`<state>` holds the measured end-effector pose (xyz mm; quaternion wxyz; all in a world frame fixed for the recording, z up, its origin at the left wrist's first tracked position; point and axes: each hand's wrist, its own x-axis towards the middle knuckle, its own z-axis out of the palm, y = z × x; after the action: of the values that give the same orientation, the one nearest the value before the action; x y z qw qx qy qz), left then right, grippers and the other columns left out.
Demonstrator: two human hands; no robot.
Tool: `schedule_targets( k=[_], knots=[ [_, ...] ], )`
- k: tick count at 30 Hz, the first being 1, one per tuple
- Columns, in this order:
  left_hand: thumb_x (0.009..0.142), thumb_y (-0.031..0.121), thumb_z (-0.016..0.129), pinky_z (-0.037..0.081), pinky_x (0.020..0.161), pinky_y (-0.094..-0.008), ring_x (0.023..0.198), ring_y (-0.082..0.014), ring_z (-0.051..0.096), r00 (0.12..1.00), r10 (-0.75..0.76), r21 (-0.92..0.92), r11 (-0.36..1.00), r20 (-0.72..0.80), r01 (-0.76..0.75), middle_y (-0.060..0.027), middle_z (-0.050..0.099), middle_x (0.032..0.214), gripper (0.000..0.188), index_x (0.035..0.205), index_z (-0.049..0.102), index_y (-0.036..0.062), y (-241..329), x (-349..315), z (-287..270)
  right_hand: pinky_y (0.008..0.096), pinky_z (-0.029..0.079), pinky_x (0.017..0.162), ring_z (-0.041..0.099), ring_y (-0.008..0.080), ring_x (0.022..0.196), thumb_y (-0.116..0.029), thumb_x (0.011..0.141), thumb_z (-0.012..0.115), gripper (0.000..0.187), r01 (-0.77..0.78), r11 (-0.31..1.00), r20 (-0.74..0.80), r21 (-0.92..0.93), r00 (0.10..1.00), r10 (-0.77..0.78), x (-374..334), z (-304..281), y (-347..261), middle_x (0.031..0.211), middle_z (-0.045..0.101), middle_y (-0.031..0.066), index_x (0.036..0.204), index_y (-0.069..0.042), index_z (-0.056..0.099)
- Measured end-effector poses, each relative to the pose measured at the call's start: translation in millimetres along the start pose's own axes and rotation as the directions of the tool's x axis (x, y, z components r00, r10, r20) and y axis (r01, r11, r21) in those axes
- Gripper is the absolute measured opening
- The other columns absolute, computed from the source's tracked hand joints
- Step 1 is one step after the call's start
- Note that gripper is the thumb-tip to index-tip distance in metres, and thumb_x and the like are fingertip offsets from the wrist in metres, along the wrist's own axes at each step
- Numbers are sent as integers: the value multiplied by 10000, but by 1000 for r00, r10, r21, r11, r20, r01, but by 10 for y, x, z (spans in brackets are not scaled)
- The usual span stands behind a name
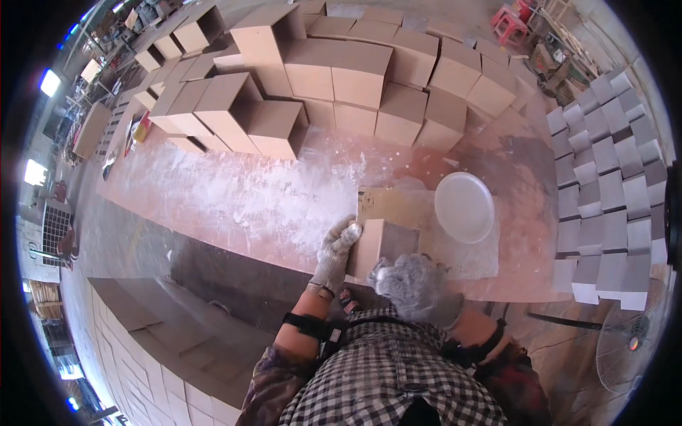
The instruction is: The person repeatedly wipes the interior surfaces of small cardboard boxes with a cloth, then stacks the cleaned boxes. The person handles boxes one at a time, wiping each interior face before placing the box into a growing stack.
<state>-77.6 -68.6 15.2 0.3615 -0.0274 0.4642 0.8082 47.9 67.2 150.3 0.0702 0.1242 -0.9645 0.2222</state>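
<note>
A small cardboard box with a grey side face stands on the work table, close to its front edge. My left hand, in a pale knitted glove, grips the box at its left side with the fingers bent. At the box's near right corner is a grey fluffy wad, held by my right hand. The wad and some blur hide most of the right fingers. Just beyond the box lies a stained flat board. A round white tub or lid rests on its right part.
Many open brown cartons are stacked along the table's far side. Grey-and-white boxes form a tall stack at right, with a standing fan below. More cartons fill the lower left. Red stools stand far right.
</note>
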Motion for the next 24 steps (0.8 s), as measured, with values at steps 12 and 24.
schedule_targets(
  k=[12,24],
  knots=[
    [835,230,724,499,856,-275,961,-124,608,1000,-5,-52,999,-14,5,-53,635,1092,510,1250,529,6,-23,57,27,389,456,687,567,250,794,-156,758,641,173,14,1000,-141,0,990,-14,9,183,122,863,588,60,923,-118,607],
    [825,227,731,509,856,-290,957,-143,618,1000,-1,6,1000,25,1,-64,642,1089,519,1250,530,7,41,62,14,434,439,743,572,249,865,-179,731,602,251,-17,997,1,-82,1000,17,-523,23,386,890,604,47,976,-134,629]
  ],
)
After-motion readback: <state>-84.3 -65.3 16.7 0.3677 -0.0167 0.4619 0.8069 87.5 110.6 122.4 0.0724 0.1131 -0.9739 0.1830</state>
